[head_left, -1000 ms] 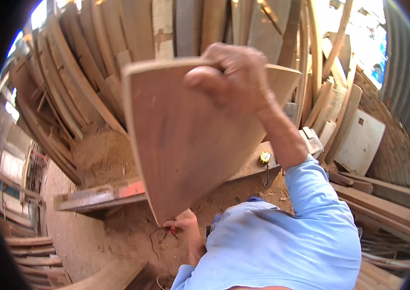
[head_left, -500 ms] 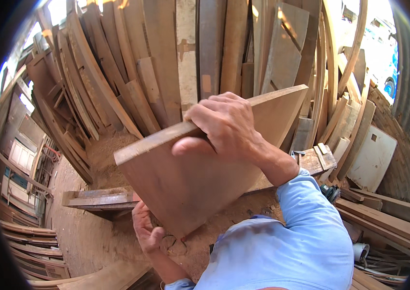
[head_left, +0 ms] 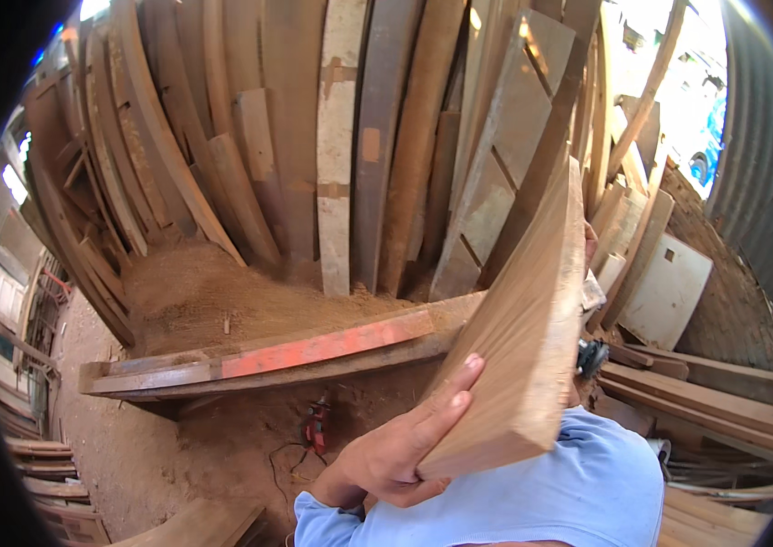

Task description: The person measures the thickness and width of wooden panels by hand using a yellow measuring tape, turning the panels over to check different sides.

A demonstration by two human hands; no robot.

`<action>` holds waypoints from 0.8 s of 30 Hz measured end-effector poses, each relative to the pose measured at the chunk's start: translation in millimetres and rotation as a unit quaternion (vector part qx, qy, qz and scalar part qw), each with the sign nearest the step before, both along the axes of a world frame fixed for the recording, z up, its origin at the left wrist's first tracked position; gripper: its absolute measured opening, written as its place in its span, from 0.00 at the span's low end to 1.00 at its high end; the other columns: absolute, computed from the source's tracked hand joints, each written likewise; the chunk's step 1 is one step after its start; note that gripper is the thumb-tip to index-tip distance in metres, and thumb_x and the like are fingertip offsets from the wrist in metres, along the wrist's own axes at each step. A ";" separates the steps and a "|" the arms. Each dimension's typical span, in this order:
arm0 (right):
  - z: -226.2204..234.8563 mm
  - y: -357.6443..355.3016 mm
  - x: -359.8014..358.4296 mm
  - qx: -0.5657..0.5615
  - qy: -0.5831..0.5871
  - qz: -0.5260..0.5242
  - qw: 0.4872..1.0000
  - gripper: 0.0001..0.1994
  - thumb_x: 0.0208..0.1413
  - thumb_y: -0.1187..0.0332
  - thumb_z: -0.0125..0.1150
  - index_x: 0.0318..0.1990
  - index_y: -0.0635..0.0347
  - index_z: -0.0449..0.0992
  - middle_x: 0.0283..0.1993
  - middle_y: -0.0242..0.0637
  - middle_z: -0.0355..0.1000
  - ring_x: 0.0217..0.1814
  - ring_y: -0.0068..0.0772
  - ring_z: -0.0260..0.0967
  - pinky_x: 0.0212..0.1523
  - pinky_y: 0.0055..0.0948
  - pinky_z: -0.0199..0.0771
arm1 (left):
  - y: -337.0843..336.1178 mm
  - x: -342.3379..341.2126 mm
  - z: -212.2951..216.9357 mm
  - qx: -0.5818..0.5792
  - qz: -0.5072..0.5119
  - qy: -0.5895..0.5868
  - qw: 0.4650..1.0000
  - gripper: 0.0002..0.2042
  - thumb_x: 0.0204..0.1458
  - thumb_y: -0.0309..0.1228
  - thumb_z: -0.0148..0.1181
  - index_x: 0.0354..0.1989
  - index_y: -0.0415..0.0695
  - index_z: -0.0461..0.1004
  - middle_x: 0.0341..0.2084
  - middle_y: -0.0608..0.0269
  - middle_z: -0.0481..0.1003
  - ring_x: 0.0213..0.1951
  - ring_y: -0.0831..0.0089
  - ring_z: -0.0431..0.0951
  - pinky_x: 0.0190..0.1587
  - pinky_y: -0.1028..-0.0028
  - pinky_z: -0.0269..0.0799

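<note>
A thick wooden board (head_left: 514, 337) is raised on edge in front of my chest, tilted, its narrow edge turned toward me. My left hand (head_left: 409, 451) grips the lower near end, its fingers laid along the broad face and the rest wrapped beneath. At the board's far right side, only a bit of my right hand (head_left: 591, 244) shows; the board hides the rest of it and my forearm. Beyond the board runs a low, long bench beam (head_left: 149, 376) with a red-painted strip (head_left: 327, 344) on top.
A red corded power tool (head_left: 316, 427) lies on the dusty ground below the beam. Another dark tool (head_left: 592, 356) sits to the right of the board. Tall planks (head_left: 336, 146) lean along the back, sawdust (head_left: 213, 296) heaped at their feet. Stacked timber (head_left: 705, 392) lies at right.
The board has swung from lying broadly across to standing on edge, further right. My left hand has come up onto its lower end. My right hand has gone behind it, uncovering the red strip and tool.
</note>
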State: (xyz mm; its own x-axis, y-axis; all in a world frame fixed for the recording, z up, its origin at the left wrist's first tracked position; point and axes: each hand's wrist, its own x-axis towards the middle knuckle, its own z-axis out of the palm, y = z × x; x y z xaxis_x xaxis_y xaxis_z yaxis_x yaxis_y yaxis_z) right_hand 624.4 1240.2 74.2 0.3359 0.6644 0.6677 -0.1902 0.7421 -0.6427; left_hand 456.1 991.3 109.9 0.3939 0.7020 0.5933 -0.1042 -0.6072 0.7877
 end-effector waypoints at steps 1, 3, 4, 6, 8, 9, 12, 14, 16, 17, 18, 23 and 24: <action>-1.5 1.1 6.7 -0.013 0.011 0.002 1.000 0.19 0.71 0.53 0.44 0.50 0.64 0.66 0.52 0.39 0.66 0.49 0.23 0.63 0.53 0.27 0.66 | 5.6 3.1 -1.9 0.036 -0.005 0.004 0.999 0.49 0.42 0.16 0.59 0.75 0.37 0.40 0.72 0.26 0.37 0.74 0.36 0.37 0.73 0.51 0.40; 0.3 4.7 23.7 -0.020 0.006 -0.027 0.999 0.20 0.71 0.53 0.43 0.50 0.64 0.66 0.53 0.40 0.66 0.49 0.23 0.63 0.54 0.28 0.65 | 12.0 6.2 -1.8 0.069 -0.017 0.016 0.997 0.49 0.41 0.16 0.59 0.74 0.34 0.39 0.72 0.26 0.36 0.74 0.35 0.37 0.73 0.50 0.39; 2.0 6.4 33.8 -0.021 -0.001 -0.046 0.999 0.20 0.71 0.53 0.43 0.51 0.64 0.66 0.53 0.40 0.66 0.49 0.24 0.63 0.54 0.28 0.65 | 12.9 7.6 1.0 0.065 -0.021 0.024 0.997 0.49 0.41 0.16 0.59 0.74 0.33 0.39 0.72 0.26 0.36 0.74 0.35 0.37 0.73 0.50 0.39; 7.1 9.8 51.3 -0.017 -0.010 -0.078 0.997 0.20 0.71 0.53 0.43 0.51 0.64 0.66 0.53 0.40 0.66 0.50 0.24 0.63 0.54 0.28 0.65 | 14.4 9.6 7.7 0.067 -0.024 0.042 0.997 0.49 0.40 0.16 0.60 0.74 0.31 0.39 0.72 0.25 0.36 0.74 0.34 0.37 0.73 0.50 0.39; 9.0 12.3 66.0 -0.017 -0.023 -0.103 0.994 0.21 0.71 0.52 0.42 0.51 0.64 0.66 0.53 0.41 0.66 0.50 0.25 0.63 0.55 0.29 0.64 | 15.8 13.6 10.7 0.066 -0.025 0.055 0.996 0.49 0.40 0.16 0.60 0.73 0.29 0.39 0.72 0.25 0.36 0.74 0.34 0.37 0.73 0.51 0.38; 8.9 13.5 72.8 -0.016 -0.027 -0.116 0.993 0.21 0.71 0.52 0.42 0.51 0.64 0.66 0.54 0.41 0.66 0.51 0.26 0.63 0.55 0.29 0.64 | 17.0 15.4 12.0 0.067 -0.030 0.055 0.996 0.49 0.40 0.16 0.60 0.73 0.29 0.39 0.72 0.25 0.36 0.74 0.34 0.36 0.73 0.51 0.38; 8.8 16.0 90.2 -0.015 -0.041 -0.147 0.988 0.21 0.71 0.52 0.41 0.52 0.65 0.66 0.54 0.42 0.66 0.51 0.27 0.62 0.56 0.30 0.63 | 20.3 21.5 12.9 0.072 -0.039 0.055 0.995 0.49 0.40 0.15 0.59 0.73 0.29 0.39 0.71 0.24 0.36 0.74 0.34 0.36 0.74 0.51 0.37; 6.6 17.8 96.0 -0.015 -0.049 -0.160 0.986 0.22 0.71 0.52 0.41 0.52 0.65 0.66 0.55 0.42 0.65 0.52 0.28 0.62 0.56 0.30 0.62 | 21.0 25.1 11.9 0.078 -0.041 0.056 0.995 0.49 0.40 0.15 0.60 0.73 0.29 0.39 0.71 0.24 0.36 0.74 0.34 0.36 0.74 0.51 0.37; 5.4 19.9 98.5 -0.015 -0.056 -0.169 0.984 0.22 0.71 0.51 0.40 0.53 0.65 0.66 0.55 0.43 0.65 0.53 0.28 0.62 0.57 0.31 0.62 | 19.7 27.8 13.6 0.075 -0.040 0.058 0.995 0.49 0.39 0.15 0.60 0.73 0.29 0.39 0.71 0.24 0.36 0.74 0.34 0.36 0.74 0.51 0.37; 4.6 20.8 98.4 -0.014 -0.060 -0.172 0.983 0.22 0.71 0.51 0.40 0.53 0.65 0.66 0.55 0.43 0.65 0.53 0.29 0.62 0.57 0.31 0.62 | 19.4 29.1 13.8 0.073 -0.039 0.059 0.995 0.49 0.39 0.15 0.60 0.73 0.29 0.39 0.71 0.24 0.36 0.74 0.34 0.36 0.74 0.50 0.37; 3.1 21.6 99.4 -0.013 -0.063 -0.177 0.982 0.22 0.71 0.51 0.40 0.53 0.65 0.66 0.55 0.43 0.65 0.53 0.29 0.62 0.57 0.31 0.61 | 19.3 30.4 13.0 0.075 -0.039 0.058 0.995 0.49 0.39 0.15 0.60 0.73 0.29 0.39 0.71 0.24 0.36 0.74 0.34 0.36 0.74 0.50 0.37; 0.7 24.8 103.3 -0.011 -0.077 -0.195 0.978 0.23 0.71 0.51 0.39 0.54 0.65 0.66 0.56 0.44 0.65 0.54 0.31 0.61 0.58 0.32 0.60 | 19.9 34.6 14.0 0.079 -0.041 0.064 0.994 0.50 0.39 0.16 0.62 0.73 0.30 0.40 0.71 0.23 0.36 0.74 0.34 0.36 0.74 0.50 0.38; 0.0 24.8 104.1 -0.011 -0.081 -0.198 0.977 0.24 0.71 0.51 0.38 0.54 0.65 0.66 0.56 0.44 0.65 0.55 0.31 0.61 0.59 0.33 0.60 | 20.2 35.0 14.2 0.080 -0.041 0.067 0.994 0.50 0.39 0.16 0.62 0.73 0.30 0.40 0.71 0.23 0.36 0.74 0.33 0.36 0.74 0.50 0.38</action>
State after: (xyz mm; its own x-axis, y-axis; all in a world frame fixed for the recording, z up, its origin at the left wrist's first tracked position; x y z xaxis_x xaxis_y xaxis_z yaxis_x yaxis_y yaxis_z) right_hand 728.5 1265.0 74.2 0.4611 0.5175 0.7208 0.2148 0.7230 -0.6566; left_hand 491.2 1011.5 124.1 0.5292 0.5657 0.6324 -0.0592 -0.7189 0.6926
